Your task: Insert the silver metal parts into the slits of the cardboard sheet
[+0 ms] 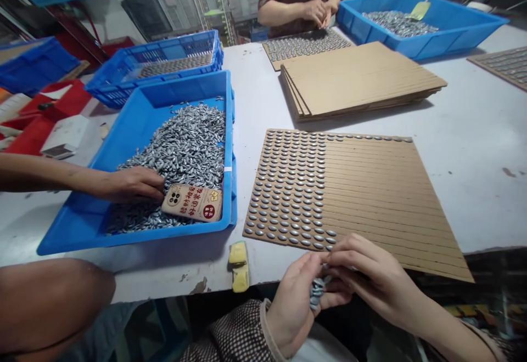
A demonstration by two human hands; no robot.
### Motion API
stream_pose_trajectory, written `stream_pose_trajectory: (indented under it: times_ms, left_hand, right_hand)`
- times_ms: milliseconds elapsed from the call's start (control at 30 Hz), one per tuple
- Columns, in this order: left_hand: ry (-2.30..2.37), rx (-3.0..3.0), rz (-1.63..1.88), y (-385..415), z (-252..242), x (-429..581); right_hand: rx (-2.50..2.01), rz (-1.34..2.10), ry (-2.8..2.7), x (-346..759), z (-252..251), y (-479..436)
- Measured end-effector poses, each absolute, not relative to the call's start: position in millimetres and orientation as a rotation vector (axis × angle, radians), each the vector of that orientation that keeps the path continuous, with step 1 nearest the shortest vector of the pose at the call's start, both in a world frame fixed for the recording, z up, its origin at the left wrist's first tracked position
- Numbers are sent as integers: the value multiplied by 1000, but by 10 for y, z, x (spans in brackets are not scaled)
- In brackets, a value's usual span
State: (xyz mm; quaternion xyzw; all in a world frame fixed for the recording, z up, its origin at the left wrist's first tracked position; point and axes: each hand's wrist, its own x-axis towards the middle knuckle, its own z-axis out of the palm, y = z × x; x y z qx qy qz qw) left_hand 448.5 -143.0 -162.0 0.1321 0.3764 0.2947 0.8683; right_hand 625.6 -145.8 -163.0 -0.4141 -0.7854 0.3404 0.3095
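My left hand (294, 301) is cupped at the table's near edge and holds a clump of small grey metal pieces (317, 292). My right hand (368, 274) meets it from the right, fingers pinched at that clump. Both hands sit just below the front edge of a ridged cardboard sheet (382, 197). Rows of the same metal pieces (288, 186) fill the sheet's left part; its right part is bare.
A blue tray (135, 126) of loose metal pieces lies at left, with another person's hand (132, 185) and a phone (192, 203) in it. A stack of cardboard sheets (358, 79) lies behind. Another worker (302, 0) sits opposite. Blue bins stand at back left (156, 63) and back right (420, 22).
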Motion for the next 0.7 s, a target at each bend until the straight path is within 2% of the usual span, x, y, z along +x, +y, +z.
stream_pose_trajectory:
  times_ms: [233, 433, 700]
  left_hand:
    - [823, 327, 659, -1420, -1770, 4455]
    - [854, 301, 713, -1414, -1777, 4483]
    - [874, 335, 770, -1416, -1759, 4505]
  right_hand:
    - [-1180, 900, -1971, 6257, -1630, -1473]
    - [-1156, 798, -1928, 6201, -1668, -1551]
    - [-1133, 834, -1956, 6198, -1703, -1598]
